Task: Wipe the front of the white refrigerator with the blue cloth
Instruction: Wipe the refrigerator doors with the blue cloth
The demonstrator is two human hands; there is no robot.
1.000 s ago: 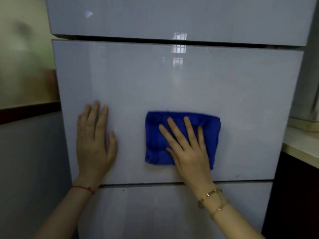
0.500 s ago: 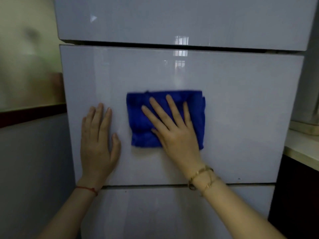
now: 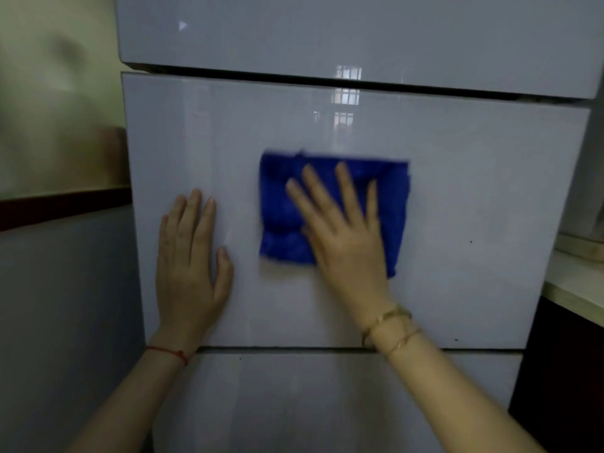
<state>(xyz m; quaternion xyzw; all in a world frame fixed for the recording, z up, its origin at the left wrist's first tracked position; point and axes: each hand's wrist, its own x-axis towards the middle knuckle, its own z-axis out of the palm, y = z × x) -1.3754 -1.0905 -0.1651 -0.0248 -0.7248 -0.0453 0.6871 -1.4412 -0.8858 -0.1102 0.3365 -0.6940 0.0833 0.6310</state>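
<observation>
The white refrigerator fills the view, and its glossy middle door (image 3: 474,191) faces me between an upper and a lower panel. A folded blue cloth (image 3: 281,204) lies flat against the centre of that door. My right hand (image 3: 343,237) presses it there with fingers spread and pointing up, and it covers the cloth's lower right part. My left hand (image 3: 189,263) rests flat on the bare door to the left of the cloth, holding nothing. The cloth's edges look blurred.
A pale countertop (image 3: 575,282) juts in at the right edge over a dark cabinet (image 3: 562,371). Left of the refrigerator is a wall (image 3: 58,125) with a dark red band. Small dark specks dot the door's right side.
My right hand slid the cloth up and to the left, then a little back to the right. My left hand stayed flat on the door.
</observation>
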